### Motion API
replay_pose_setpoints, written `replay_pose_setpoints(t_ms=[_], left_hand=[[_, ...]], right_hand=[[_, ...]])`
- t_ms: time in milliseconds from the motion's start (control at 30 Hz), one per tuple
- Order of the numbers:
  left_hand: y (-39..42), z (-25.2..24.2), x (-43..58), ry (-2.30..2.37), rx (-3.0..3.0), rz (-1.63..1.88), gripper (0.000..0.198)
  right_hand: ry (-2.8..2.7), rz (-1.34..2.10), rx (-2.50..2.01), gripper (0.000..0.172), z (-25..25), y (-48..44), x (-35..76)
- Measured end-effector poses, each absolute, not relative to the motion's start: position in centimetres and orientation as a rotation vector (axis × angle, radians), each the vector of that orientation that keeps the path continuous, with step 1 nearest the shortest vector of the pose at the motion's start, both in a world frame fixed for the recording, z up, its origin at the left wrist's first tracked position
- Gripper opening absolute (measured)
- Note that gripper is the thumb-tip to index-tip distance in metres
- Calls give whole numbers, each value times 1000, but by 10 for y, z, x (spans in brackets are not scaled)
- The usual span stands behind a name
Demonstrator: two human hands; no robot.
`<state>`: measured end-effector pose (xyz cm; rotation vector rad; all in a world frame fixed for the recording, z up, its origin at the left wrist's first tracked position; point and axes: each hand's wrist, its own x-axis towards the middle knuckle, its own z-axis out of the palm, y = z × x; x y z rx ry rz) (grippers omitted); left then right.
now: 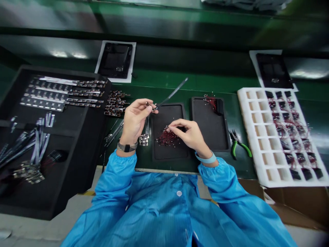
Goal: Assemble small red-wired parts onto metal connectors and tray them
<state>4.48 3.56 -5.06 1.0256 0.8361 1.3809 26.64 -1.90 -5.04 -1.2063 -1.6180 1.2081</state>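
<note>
My left hand (135, 118) is raised and pinches a small circuit board with a flat ribbon cable (172, 93) that sticks out up and to the right. Below and to the right of it, my right hand (189, 133) has thumb and forefinger closed at the top edge of a pile of small red-wired parts (167, 139). What sits between those fingertips is too small to make out. The pile lies in a shallow black tray (169, 154). Several small boards (144, 139) with strips lie just left of that tray.
A second black tray (209, 133) holds red-wired parts and a black piece. Green-handled pliers (239, 145) lie beside it. At right stands a white foam tray (266, 157) with black parts; at left, a large black bin (74, 164) with boards and ribbon cables. Stacked boards (115, 103) lie nearby.
</note>
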Motion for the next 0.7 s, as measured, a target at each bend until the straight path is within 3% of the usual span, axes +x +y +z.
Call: replay_pose_setpoints(t_ms=[100,300,700], left_hand=[[33,-49,45,949,1081,1333,35],[28,-44,43,1094,1477,1156,20],[23,-39,49,867,1813,656,12]], right_hand=[[-1560,1235,-1213,19,-48,-20,268],[-1585,1211,-1230,17,-38,-22,271],[-1757,1364,-1242,17,-38,-17,284]])
